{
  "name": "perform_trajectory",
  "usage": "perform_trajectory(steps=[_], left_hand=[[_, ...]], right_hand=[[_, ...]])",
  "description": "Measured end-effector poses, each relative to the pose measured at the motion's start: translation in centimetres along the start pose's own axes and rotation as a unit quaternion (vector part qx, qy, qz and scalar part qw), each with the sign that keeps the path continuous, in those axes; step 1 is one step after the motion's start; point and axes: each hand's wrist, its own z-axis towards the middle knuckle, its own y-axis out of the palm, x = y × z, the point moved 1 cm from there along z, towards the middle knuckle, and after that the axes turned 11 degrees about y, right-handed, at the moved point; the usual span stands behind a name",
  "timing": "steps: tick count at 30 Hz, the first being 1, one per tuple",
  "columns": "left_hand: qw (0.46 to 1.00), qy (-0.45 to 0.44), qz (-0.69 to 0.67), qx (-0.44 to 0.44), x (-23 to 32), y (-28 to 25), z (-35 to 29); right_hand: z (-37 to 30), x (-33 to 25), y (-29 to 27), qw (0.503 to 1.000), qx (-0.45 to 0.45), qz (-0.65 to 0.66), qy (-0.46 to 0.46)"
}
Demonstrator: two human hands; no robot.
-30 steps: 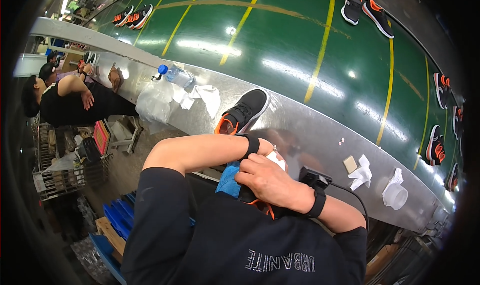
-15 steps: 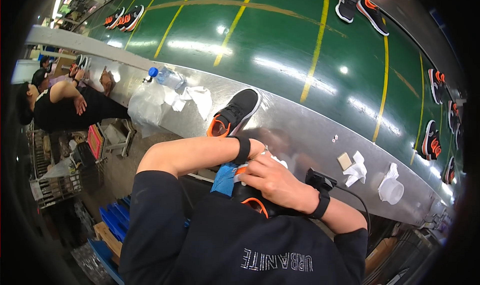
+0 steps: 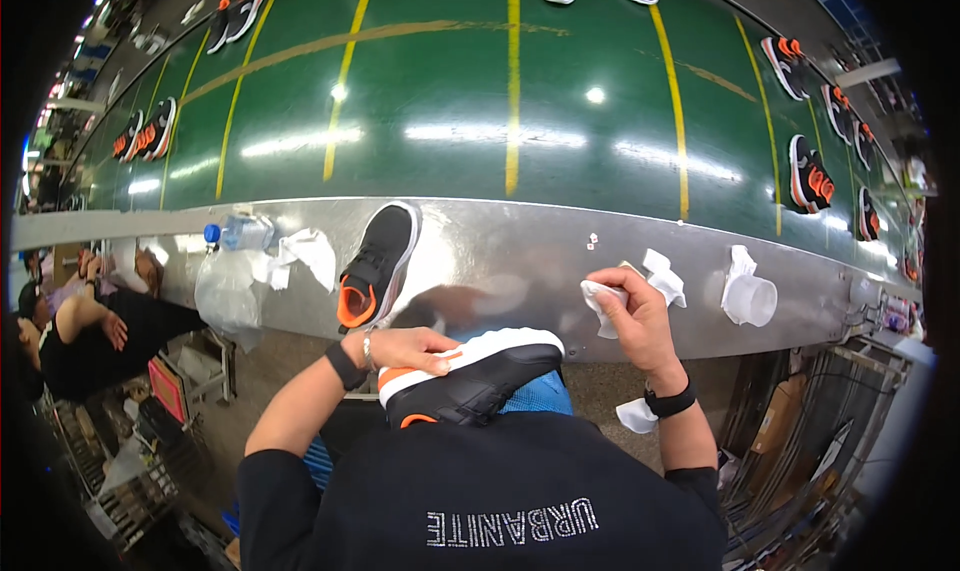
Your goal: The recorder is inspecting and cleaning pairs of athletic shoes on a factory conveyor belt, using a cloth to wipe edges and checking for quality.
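Close to my body, a black sneaker (image 3: pixel 475 389) lies tilted on its side, its white sole facing away from me and orange at its heel and collar. My left hand (image 3: pixel 405 349) grips it at the heel end, thumb across the edge of the sole. Off to the right, my right hand (image 3: pixel 640 326) pinches a crumpled white cloth (image 3: pixel 603 303) above the metal ledge. A second black sneaker (image 3: pixel 378 261) with orange lining stands on that ledge, beyond my left hand. Blue material (image 3: pixel 540 396) shows beneath the held sneaker.
On the metal ledge (image 3: pixel 530 236) are a water bottle (image 3: pixel 247 234), a plastic bag (image 3: pixel 228 296), white wipes (image 3: pixel 308 256) and a translucent cup (image 3: pixel 750 301). Beyond runs a green conveyor (image 3: pixel 430 91) carrying several sneakers. Another person (image 3: pixel 105 326) sits at the left.
My right hand has left the sneaker and moved right, now with a white cloth in it. The sneaker has come into fuller view, white sole showing. The whole view has turned.
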Motion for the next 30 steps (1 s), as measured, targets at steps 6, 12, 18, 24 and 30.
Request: perform_trajectory(steps=[6, 12, 18, 24, 30], left_hand=[[0.997, 0.027, 0.017, 0.069, 0.8, 0.4, -0.5], [0.974, 0.098, 0.131, 0.154, 2.3, 0.8, -0.1], [0.931, 0.208, -0.231, 0.19, 0.3, 0.9, 0.5], [0.778, 0.367, -0.465, 0.209, -2.3, 0.6, 3.2], [0.733, 0.342, -0.572, 0.138, -2.4, 1.5, 4.2]], right_hand=[[-1.7, 1.9, 2.0, 0.986, -0.014, 0.149, 0.079], [0.1, 1.4, 5.5, 0.991, 0.011, 0.135, 0.019], [2.8, 2.6, 5.2, 0.909, 0.006, 0.385, 0.159], [3.9, 1.4, 6.4, 0.896, 0.065, 0.431, 0.089], [6.6, 1.3, 8.0, 0.975, 0.151, 0.156, -0.045]])
